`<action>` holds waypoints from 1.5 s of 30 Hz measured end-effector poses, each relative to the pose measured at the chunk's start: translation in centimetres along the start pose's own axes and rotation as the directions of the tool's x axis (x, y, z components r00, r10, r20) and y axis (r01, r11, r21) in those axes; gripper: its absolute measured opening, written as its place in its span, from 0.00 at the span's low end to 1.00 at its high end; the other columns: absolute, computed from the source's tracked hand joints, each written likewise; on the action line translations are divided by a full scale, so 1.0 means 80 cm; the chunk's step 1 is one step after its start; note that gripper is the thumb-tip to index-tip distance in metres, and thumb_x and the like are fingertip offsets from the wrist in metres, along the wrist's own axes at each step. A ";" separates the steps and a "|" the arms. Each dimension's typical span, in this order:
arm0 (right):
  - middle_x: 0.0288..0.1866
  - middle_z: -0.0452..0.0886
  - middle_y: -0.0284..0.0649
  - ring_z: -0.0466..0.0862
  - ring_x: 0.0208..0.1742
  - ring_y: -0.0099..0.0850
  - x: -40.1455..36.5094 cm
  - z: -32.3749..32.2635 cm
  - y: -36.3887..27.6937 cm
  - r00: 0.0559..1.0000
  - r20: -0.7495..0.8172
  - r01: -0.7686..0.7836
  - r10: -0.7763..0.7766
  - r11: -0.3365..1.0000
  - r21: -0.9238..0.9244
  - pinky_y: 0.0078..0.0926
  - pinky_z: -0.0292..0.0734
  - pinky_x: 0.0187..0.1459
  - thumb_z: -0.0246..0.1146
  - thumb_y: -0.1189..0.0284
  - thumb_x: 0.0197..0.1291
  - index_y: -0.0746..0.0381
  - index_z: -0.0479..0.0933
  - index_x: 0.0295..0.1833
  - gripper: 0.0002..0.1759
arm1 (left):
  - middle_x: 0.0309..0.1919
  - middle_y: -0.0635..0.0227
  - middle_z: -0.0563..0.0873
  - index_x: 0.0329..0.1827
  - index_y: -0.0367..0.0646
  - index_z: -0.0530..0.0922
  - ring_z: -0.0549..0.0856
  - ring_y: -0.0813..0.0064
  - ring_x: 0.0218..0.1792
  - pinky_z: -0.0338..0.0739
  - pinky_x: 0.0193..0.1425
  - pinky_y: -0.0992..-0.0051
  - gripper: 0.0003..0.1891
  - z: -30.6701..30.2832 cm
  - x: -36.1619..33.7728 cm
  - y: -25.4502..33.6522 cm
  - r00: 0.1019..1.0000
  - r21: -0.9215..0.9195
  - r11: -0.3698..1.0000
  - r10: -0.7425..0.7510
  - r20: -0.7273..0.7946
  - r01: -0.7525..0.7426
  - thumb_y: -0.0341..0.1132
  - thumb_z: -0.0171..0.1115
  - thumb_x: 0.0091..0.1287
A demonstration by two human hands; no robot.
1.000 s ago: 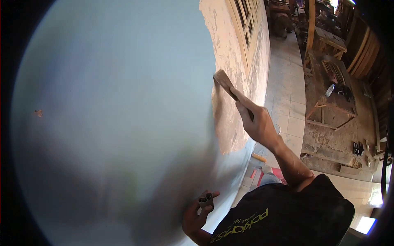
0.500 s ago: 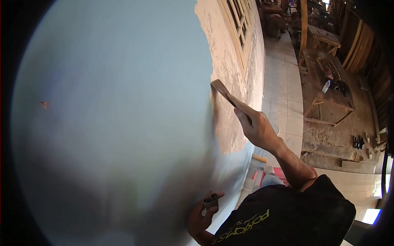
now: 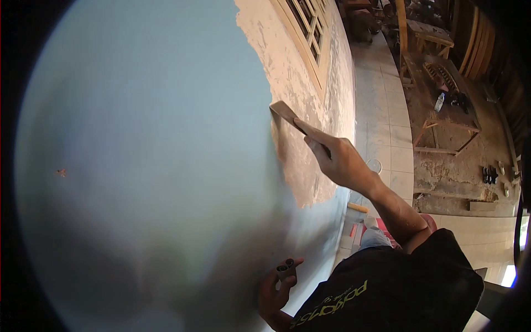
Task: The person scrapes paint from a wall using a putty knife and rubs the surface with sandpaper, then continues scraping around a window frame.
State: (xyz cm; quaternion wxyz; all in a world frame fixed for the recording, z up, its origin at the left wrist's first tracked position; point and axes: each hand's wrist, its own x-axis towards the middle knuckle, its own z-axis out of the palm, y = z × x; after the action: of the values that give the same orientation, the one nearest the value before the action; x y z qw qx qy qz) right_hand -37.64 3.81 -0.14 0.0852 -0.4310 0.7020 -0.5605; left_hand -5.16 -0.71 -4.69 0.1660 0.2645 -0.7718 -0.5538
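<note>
A flat, brownish scraper blade (image 3: 284, 112) is clamped at its handle end in the right hand (image 3: 340, 160), and its edge is laid on the wall (image 3: 155, 138) where pale blue paint meets the bare plaster patch (image 3: 303, 169). The tool is judged light, thin and stiff, best gripped well back with a forefinger laid along it for pressure. The left hand (image 3: 274, 293), low and well apart from the right, is curled around what may be a small roll of sandpaper (image 3: 286, 269).
</note>
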 end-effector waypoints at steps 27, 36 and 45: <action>0.59 0.75 0.47 0.83 0.31 0.28 -0.032 0.028 0.028 0.936 -0.247 0.243 -0.250 0.968 -0.057 0.26 0.81 0.34 0.64 0.84 0.59 0.63 0.77 0.63 0.25 | 0.52 0.51 0.86 0.61 0.32 0.75 0.82 0.65 0.48 0.73 0.64 0.57 0.18 0.006 0.004 0.005 0.987 -0.162 0.974 0.151 -0.058 -0.159 0.31 0.61 0.70; 0.56 0.84 0.49 0.88 0.51 0.43 -0.014 0.045 0.016 0.886 -0.337 0.320 -0.318 0.946 -0.050 0.31 0.85 0.47 0.64 0.83 0.61 0.64 0.80 0.59 0.20 | 0.55 0.49 0.85 0.63 0.35 0.73 0.82 0.55 0.61 0.69 0.70 0.56 0.20 0.006 0.004 0.005 0.981 -0.194 0.962 0.191 -0.022 -0.192 0.22 0.59 0.68; 0.54 0.86 0.46 0.89 0.47 0.36 -0.002 0.034 0.014 0.866 -0.340 0.363 -0.366 0.929 -0.075 0.27 0.86 0.46 0.66 0.82 0.61 0.66 0.82 0.54 0.15 | 0.56 0.49 0.84 0.65 0.36 0.72 0.82 0.54 0.61 0.69 0.70 0.56 0.21 -0.001 0.002 -0.001 0.991 -0.179 0.976 0.133 0.034 -0.125 0.20 0.57 0.68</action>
State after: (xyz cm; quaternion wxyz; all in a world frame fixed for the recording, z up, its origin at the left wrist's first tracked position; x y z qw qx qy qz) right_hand -36.44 2.00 -2.12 -0.1496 -0.4500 0.6142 -0.6307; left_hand -5.25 -0.88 -4.78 0.2067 0.1854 -0.7387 -0.6141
